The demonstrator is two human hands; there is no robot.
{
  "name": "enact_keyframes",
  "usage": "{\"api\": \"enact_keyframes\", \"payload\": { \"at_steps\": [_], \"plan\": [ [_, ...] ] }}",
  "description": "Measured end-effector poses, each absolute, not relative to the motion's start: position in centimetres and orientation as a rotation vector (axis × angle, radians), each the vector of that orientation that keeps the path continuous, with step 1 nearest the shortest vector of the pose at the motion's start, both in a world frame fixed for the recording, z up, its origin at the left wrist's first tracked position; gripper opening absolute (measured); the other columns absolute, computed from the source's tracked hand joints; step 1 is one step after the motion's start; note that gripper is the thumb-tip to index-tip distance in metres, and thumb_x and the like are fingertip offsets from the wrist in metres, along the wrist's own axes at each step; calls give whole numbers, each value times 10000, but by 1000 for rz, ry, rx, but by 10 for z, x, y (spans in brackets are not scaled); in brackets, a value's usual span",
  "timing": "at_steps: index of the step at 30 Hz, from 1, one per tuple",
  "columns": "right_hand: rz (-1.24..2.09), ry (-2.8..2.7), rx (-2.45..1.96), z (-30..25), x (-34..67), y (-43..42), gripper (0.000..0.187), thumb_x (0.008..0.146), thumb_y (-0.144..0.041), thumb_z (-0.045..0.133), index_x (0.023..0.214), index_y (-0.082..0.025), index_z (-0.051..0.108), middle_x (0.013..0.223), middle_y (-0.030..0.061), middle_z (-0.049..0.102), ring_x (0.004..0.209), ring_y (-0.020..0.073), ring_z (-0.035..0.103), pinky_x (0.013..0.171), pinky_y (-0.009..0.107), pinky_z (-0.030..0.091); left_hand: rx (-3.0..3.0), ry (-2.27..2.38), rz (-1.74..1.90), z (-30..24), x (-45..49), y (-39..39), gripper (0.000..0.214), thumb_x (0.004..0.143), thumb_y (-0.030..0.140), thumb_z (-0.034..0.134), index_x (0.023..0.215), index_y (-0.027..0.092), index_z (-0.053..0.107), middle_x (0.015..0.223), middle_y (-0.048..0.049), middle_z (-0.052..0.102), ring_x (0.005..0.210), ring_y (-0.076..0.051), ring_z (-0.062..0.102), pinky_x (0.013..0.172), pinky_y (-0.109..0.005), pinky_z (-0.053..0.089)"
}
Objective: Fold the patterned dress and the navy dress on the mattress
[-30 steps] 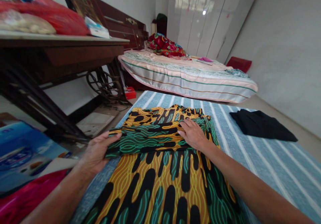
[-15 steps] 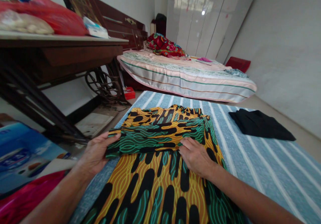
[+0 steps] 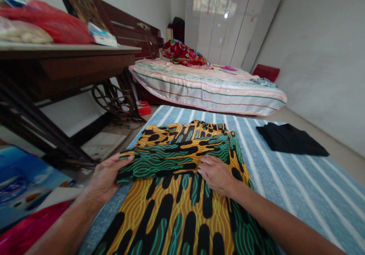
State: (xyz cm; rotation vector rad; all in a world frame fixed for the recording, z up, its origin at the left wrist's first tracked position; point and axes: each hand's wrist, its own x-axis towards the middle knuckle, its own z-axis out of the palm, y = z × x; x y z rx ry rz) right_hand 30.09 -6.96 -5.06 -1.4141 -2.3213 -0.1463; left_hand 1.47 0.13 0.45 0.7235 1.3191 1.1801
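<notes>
A patterned garment (image 3: 182, 205) in yellow, black and green lies spread on a blue striped bed cover (image 3: 273, 194). Across its upper part runs a folded band of the same cloth, perhaps a sleeve. My left hand (image 3: 107, 173) pinches the left end of this band between thumb and fingers, at the garment's left edge. On the band's lower edge, right of the middle, my right hand (image 3: 215, 173) has its fingers closed on the cloth. The garment's gathered top edge lies beyond both hands. Its lower end runs out of view.
Folded black cloth (image 3: 292, 139) lies on the cover at the right. A treadle sewing table (image 3: 65, 62) with red bags (image 3: 62, 26) stands at the left. Below it are a blue box (image 3: 28, 182) and pink plastic (image 3: 31, 230). A bed (image 3: 211, 91) is beyond.
The view has shifted slightly to the right. Both hands keep hold of the band, and my right hand's fingers lie a little flatter on it. The garment looks nearly the same.
</notes>
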Motion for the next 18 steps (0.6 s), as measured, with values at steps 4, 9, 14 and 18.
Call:
{"api": "enact_keyframes", "payload": {
  "at_steps": [4, 9, 14, 18],
  "plan": [
    [-58, -2290, -1473, -41, 306, -53, 241, 913, -230, 420, 822, -202, 641, 934, 51, 645, 926, 162, 565, 861, 301, 436, 787, 1248, 1124, 3, 11, 2, 200, 662, 49, 623, 849, 120, 630, 640, -16, 696, 496, -148, 634, 511, -264, 556],
    [26, -2223, -1729, -41, 321, -21, 436, 816, -466, 559, 1158, -195, 580, 1259, 108, 526, 1191, 254, 430, 974, 400, 338, 814, 1243, 1079, 9, 12, 3, 181, 679, 46, 618, 843, 122, 613, 610, 3, 682, 514, -150, 636, 549, -283, 557],
    [259, -2240, -1908, -56, 327, -5, 854, 741, -717, 460, 1400, -190, 331, 1460, 155, 284, 1330, 326, 236, 1047, 477, 185, 867, 1270, 1025, 8, 7, 11, 180, 646, 71, 657, 820, 108, 626, 589, -13, 677, 537, -173, 649, 550, -283, 555],
    [335, -2243, -1920, -55, 326, -4, 971, 674, -793, 446, 1436, -226, 242, 1494, 137, 207, 1364, 332, 136, 1058, 482, 139, 875, 1279, 1055, 8, 6, 13, 181, 593, 69, 678, 763, 114, 635, 609, -36, 686, 515, -172, 647, 529, -273, 555]
  ]
}}
